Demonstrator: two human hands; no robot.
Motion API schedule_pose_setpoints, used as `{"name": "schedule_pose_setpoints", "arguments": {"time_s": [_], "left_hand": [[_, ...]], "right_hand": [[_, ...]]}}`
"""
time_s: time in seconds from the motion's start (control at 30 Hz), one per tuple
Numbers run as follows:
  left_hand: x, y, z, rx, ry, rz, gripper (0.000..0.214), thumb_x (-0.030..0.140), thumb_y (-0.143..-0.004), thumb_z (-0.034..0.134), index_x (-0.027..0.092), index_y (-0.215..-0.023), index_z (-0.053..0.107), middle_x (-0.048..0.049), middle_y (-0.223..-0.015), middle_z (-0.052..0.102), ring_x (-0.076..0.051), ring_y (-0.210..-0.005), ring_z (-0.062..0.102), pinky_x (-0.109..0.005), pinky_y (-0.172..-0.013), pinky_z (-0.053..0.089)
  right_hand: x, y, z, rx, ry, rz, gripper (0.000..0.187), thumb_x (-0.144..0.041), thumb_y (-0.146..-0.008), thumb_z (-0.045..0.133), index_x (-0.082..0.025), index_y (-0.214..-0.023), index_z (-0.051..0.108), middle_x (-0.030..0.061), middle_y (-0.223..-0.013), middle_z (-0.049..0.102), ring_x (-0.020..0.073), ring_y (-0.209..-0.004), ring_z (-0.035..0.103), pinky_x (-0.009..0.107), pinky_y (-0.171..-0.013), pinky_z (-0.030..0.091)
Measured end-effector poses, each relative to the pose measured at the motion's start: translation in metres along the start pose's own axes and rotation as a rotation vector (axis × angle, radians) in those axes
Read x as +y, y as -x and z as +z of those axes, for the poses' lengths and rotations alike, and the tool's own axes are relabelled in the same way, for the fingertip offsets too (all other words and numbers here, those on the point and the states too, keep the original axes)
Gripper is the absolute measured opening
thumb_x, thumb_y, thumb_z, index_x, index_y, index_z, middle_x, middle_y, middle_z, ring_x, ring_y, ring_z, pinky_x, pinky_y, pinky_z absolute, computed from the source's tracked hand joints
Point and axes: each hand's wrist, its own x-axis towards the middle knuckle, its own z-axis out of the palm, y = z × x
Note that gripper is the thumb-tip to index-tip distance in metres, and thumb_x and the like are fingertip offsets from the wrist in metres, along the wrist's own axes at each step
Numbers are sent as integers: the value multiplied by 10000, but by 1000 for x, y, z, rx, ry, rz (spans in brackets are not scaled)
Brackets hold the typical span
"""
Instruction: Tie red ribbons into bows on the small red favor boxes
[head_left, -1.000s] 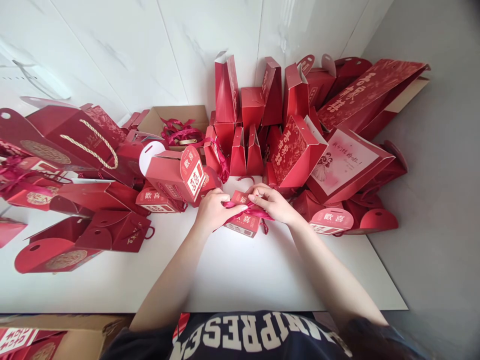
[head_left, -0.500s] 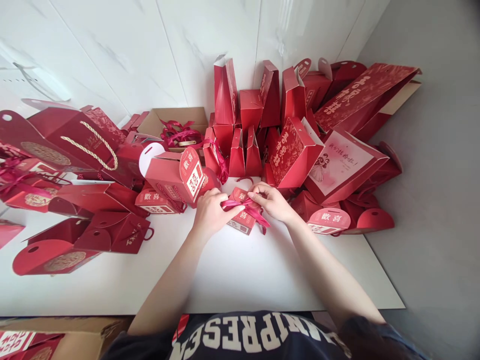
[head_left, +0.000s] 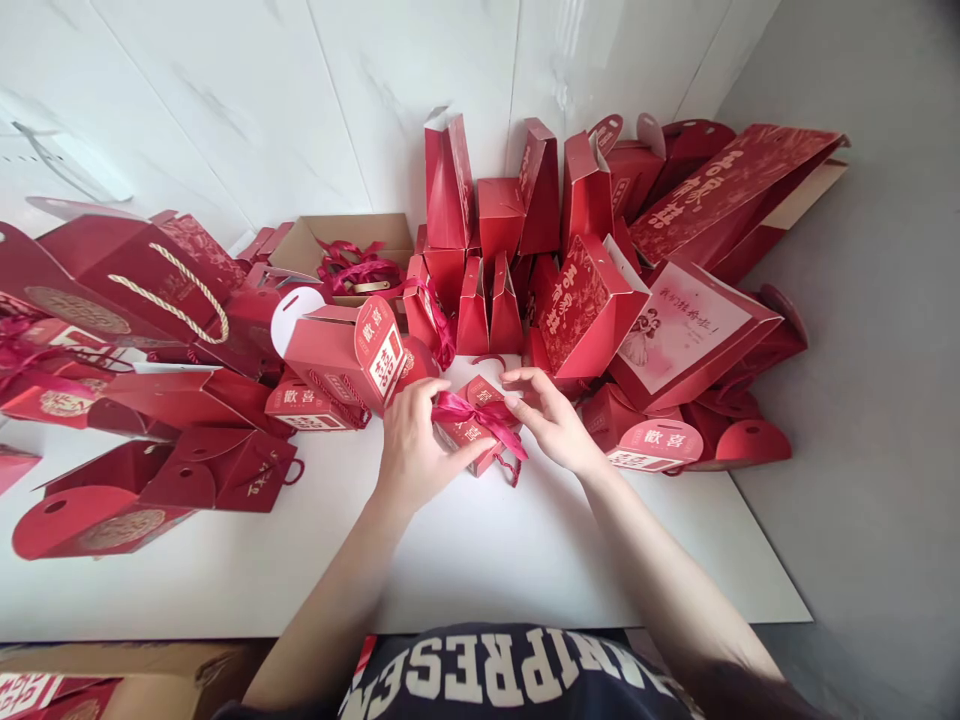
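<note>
A small red gift box (head_left: 471, 436) tied with a magenta ribbon bow (head_left: 480, 412) rests on the white table (head_left: 480, 560) in front of me. My left hand (head_left: 412, 445) is wrapped round the box's left side and holds it. My right hand (head_left: 551, 418) hovers at the bow's right end with its fingers spread and lightly touching the ribbon.
Piles of red gift boxes and bags (head_left: 592, 300) crowd the back and both sides of the table. A brown cardboard box (head_left: 345, 250) with loose ribbons sits at the back. A large red bag with a rope handle (head_left: 150, 285) lies at left. Another carton (head_left: 112, 680) is below left.
Both hands pinched and pulled the ribbon before; now the bow is tied. My right hand has let go and spread its fingers, and my left hand has shifted onto the box.
</note>
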Motion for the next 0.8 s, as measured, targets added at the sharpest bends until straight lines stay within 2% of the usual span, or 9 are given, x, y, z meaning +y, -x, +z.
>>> {"name": "schedule_pose_setpoints", "arguments": {"time_s": [0.1,0.2,0.47,0.63,0.8], "left_hand": [[10,14,1,40,-93,32,742,608,-604,793,217,-1155,487,-130,-1253,575,-330,-1173,528,-460,-1014,376],[12,21,8,57,-152,14,651,598,-646,771,211,-1105,517,-145,-1313,537,-344,-1227,492,-491,-1052,347],[-4,17,13,35,-112,-5,448,486,-744,735,235,-1081,582,-116,-1333,535,-322,-1247,493,-470,-1042,384],[-5,15,17,13,-20,1,387,396,-800,701,234,-1133,586,-107,-1321,528,-286,-1241,496,-440,-1061,399],[-6,17,20,16,35,1,342,361,-805,706,227,-1102,601,-103,-1307,525,-266,-1240,494,-424,-1076,397]], "right_hand": [[-4,-7,-2,-90,153,-129,232,-409,-980,481,-264,-1073,636,60,-1222,587,224,-1198,528,412,-1068,394],[-2,-13,4,-147,169,-167,269,-394,-1000,439,-247,-984,664,72,-1234,579,224,-1292,470,412,-1130,340],[4,-15,12,-129,213,-159,283,-400,-1005,423,-243,-1011,659,84,-1295,534,222,-1349,417,414,-1153,312],[7,-20,17,-104,258,-173,281,-390,-1009,410,-231,-996,641,91,-1340,501,227,-1358,402,406,-1150,317],[8,-21,21,-98,244,-171,270,-383,-1014,396,-229,-1002,618,87,-1356,478,209,-1351,411,384,-1158,312]]}}
